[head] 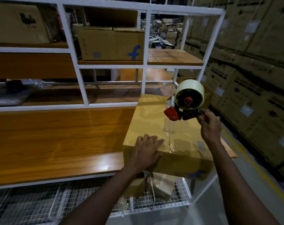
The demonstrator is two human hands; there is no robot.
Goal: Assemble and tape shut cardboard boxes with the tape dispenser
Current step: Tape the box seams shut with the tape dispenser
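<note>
On the left, a wooden table (56,143) runs under a white shelf frame (82,88). A shelf in the frame holds a closed carton with a blue "f" mark (110,44). Below the table's front edge, a wire basket (40,205) holds brown cardboard pieces (160,185) at its right end.

The left hand (147,151) lies flat on the near left corner of the cardboard box (154,117), fingers straight and pointing right, gripping nothing. The box sits at the table's right end, flaps closed, its long axis running away from the person. A strip of clear tape (168,135) runs along the top to the near edge.

The tape dispenser (185,103) is held above the far right part of the box, roll uppermost, red head pointing left and down, handle pointing right. The right hand (209,124) is wrapped around that handle. Stacked cartons (251,62) fill the right side.
</note>
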